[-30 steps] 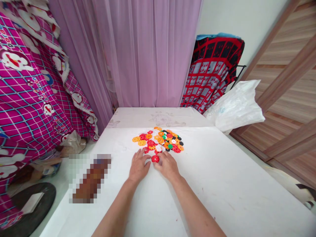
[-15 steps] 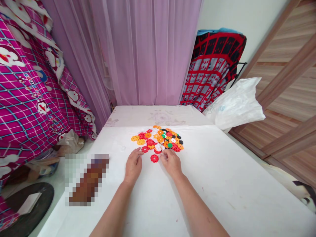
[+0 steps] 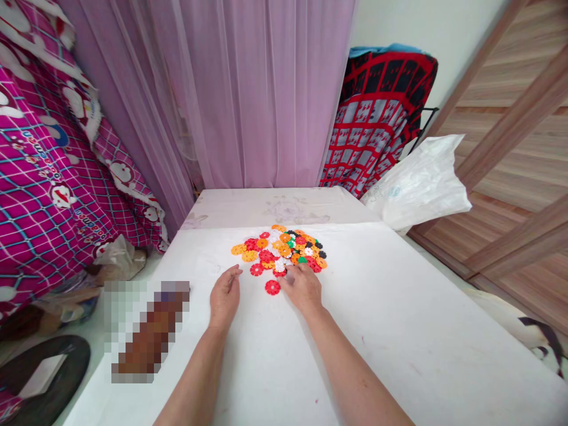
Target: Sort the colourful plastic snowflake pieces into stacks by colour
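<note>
A heap of small flower-shaped plastic discs [image 3: 284,249] in orange, red, white, green and black lies on the white-covered table [image 3: 381,331]. One red disc [image 3: 272,287] lies apart, just in front of the heap. My right hand [image 3: 305,289] is at the heap's near edge, thumb and forefinger apart, the thumb close beside that red disc. Its other fingers are partly hidden, and I see nothing gripped. Left of the heap, my left hand [image 3: 225,296] hovers over or rests on the cloth with fingers loosely bent and nothing visible in it. Another red disc [image 3: 256,270] is to its right.
A blurred brown patch [image 3: 153,328] is at the table's left side. A white plastic bag [image 3: 426,180] leans at the right edge. Behind the table hangs a purple curtain [image 3: 266,94]; wooden doors [image 3: 510,160] stand at the right.
My left hand has moved a little left, away from the discs. My right hand has shifted slightly, its thumb nearer the single red disc. The view has turned slightly.
</note>
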A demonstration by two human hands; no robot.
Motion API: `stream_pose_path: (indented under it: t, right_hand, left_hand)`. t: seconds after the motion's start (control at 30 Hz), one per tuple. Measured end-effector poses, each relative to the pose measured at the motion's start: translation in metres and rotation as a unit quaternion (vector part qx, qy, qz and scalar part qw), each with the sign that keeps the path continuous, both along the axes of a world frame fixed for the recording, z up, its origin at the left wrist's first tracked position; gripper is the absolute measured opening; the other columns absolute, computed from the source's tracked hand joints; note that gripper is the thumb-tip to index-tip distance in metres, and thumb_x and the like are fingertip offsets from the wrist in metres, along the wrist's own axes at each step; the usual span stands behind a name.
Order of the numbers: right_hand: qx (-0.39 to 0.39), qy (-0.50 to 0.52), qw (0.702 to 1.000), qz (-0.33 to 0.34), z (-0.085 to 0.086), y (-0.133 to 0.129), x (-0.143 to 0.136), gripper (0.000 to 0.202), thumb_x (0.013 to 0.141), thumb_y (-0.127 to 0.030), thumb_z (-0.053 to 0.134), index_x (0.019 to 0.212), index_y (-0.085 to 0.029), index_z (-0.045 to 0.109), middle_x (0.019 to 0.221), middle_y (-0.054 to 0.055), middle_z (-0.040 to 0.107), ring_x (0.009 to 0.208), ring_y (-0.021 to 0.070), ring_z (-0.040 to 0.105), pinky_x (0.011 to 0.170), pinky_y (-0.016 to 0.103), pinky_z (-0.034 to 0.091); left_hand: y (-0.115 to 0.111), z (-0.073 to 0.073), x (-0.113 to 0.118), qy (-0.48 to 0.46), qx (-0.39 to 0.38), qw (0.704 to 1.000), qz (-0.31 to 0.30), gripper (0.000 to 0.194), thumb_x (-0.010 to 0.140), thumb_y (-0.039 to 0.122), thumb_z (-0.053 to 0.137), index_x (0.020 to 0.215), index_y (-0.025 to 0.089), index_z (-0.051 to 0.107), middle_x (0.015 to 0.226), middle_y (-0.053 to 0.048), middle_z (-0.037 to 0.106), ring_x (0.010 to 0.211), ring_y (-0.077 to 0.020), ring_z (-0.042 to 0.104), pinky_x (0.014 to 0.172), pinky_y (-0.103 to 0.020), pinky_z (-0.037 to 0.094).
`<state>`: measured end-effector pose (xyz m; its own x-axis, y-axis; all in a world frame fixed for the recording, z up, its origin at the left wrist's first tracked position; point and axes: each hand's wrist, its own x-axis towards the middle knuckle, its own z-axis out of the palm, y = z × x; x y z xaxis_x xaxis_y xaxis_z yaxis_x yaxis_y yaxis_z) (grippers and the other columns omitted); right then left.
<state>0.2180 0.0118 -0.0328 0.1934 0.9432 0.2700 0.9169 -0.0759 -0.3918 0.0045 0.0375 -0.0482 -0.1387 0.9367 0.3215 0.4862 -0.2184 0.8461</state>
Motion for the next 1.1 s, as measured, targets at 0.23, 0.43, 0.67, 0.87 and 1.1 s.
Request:
stream_pose_path:
  t: [0.23,0.43,0.67,0.87,1.1]
  right_hand:
    - [0.103,0.027,0.991,-0.079,-0.009,-0.003,0.038,0.022,0.085,-0.028,0.052,0.095,-0.022,0.07,0.099,0.006,0.063,0.094,0.0196,0.055,0.084,0.029,0.041]
    - [0.074,-0.05,0.991,-0.095,-0.002,0.003,0.041,0.038,0.084,-0.034,0.055,0.118,-0.02,0.065,0.132,0.014,0.052,0.117,0.0291,0.046,0.092,0.04,0.037]
    - [0.027,-0.039,0.995,-0.088,-0.002,0.013,0.039,0.033,0.083,-0.034,0.058,0.113,-0.023,0.066,0.136,0.013,0.051,0.123,0.0294,0.044,0.095,0.043,0.035]
    - [0.084,0.0,0.993,-0.086,-0.01,0.011,0.044,0.025,0.079,-0.033,0.061,0.1,-0.021,0.067,0.132,0.013,0.054,0.122,0.0286,0.044,0.096,0.042,0.035]
    - [0.096,-0.015,0.995,-0.004,-0.008,-0.016,0.029,0.015,0.076,-0.032,0.063,0.088,-0.026,0.07,0.135,0.007,0.053,0.13,0.0277,0.038,0.102,0.043,0.031]
  left_hand:
    - [0.002,-0.003,-0.001,-0.001,-0.006,1.0,-0.005,0.024,0.083,0.029,0.048,0.095,0.024,0.067,0.118,-0.004,0.07,0.109,-0.0208,0.064,0.101,-0.042,0.047]
    - [0.002,-0.004,-0.001,0.016,-0.003,1.0,-0.013,0.024,0.084,0.031,0.048,0.096,0.024,0.067,0.119,-0.004,0.07,0.109,-0.0207,0.064,0.1,-0.041,0.048]
    - [0.004,-0.008,-0.002,0.028,0.001,1.0,-0.014,0.025,0.085,0.032,0.048,0.097,0.024,0.068,0.119,-0.004,0.07,0.109,-0.0211,0.064,0.1,-0.042,0.047]
    - [0.002,-0.003,0.0,0.038,-0.003,0.999,-0.019,0.025,0.084,0.032,0.047,0.097,0.024,0.068,0.119,-0.004,0.07,0.11,-0.0215,0.064,0.1,-0.042,0.048]
    - [0.003,-0.004,0.0,0.029,-0.008,0.999,-0.011,0.025,0.084,0.033,0.048,0.095,0.024,0.068,0.119,-0.004,0.07,0.109,-0.0217,0.064,0.1,-0.043,0.047]
